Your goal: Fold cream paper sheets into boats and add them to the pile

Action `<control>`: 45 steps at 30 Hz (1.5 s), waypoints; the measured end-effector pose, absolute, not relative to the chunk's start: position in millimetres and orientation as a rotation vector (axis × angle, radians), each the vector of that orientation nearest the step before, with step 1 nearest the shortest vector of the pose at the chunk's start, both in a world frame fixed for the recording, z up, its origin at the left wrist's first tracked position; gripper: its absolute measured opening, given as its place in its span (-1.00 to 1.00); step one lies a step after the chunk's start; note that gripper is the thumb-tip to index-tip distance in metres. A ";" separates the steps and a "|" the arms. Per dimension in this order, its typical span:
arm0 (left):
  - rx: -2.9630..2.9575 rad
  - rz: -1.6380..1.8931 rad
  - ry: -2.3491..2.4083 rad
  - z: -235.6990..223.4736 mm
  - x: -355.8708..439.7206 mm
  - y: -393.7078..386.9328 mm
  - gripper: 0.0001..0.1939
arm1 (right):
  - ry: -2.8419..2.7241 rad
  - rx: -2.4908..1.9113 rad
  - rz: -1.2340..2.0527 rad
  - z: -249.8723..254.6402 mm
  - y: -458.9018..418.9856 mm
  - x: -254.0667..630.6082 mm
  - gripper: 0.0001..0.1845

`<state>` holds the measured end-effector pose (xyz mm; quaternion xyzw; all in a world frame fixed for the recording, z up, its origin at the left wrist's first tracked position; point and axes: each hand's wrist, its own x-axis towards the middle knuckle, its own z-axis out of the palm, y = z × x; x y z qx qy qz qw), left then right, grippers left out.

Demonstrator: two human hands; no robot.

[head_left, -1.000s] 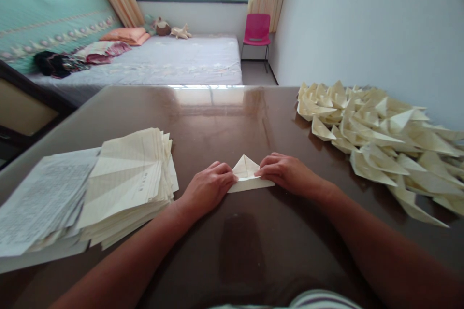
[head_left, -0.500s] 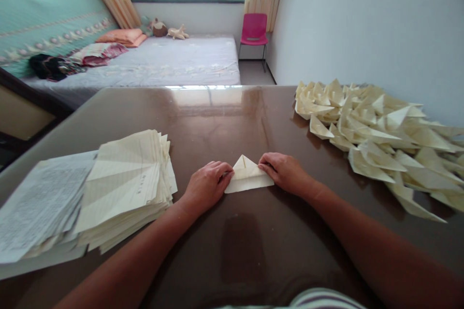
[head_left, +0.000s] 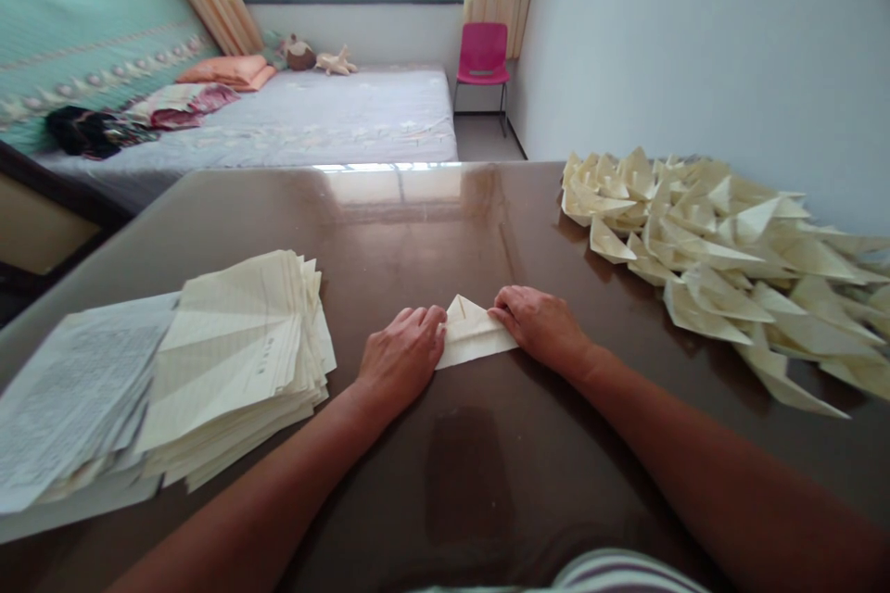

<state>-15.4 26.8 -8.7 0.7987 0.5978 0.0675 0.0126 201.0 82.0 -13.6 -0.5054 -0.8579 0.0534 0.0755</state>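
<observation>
A small cream sheet of paper (head_left: 473, 335), folded to a triangular peak with a flat band along its near edge, lies on the brown table between my hands. At its left end, my left hand (head_left: 405, 347) has its fingers closed on the paper. My right hand (head_left: 537, 320) pinches the opposite side near the upper right slope. Both thumbs are partly hidden.
To the left lies a stack of cream lined paper (head_left: 229, 343), beside a pile of printed sheets (head_left: 83, 398). Many folded paper boats (head_left: 709, 241) are heaped on the right by the wall. Beyond the glossy table (head_left: 417, 232) stand a bed (head_left: 362, 111) and a pink chair (head_left: 483, 56).
The paper's near band, partly raised a second ago, now looks flatter. My right hand has shifted slightly up along the slope, and my left fingers have curled further over the left end.
</observation>
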 end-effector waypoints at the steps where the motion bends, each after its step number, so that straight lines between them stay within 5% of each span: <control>1: 2.522 0.226 1.859 -9.7 -15.2 26.1 -0.77 | -2.569 -1.519 0.170 -13.3 82.2 200.8 -0.74; 7: 2.835 0.318 1.543 -9.3 -17.0 23.9 -0.55 | -2.553 -1.535 0.207 -9.9 82.6 200.0 -0.74; 20: 2.963 0.073 1.501 -0.8 -11.8 17.4 -0.64 | -2.464 -1.504 0.266 -14.6 82.8 201.4 -0.75; 29: 2.952 0.060 1.520 0.0 -10.9 16.7 -0.64 | -2.821 -1.056 -0.016 11.7 51.1 189.3 -0.81; 45: 3.026 -0.009 1.591 0.3 -11.2 4.5 -0.66 | -2.924 -1.448 -0.172 20.8 28.5 185.8 -0.67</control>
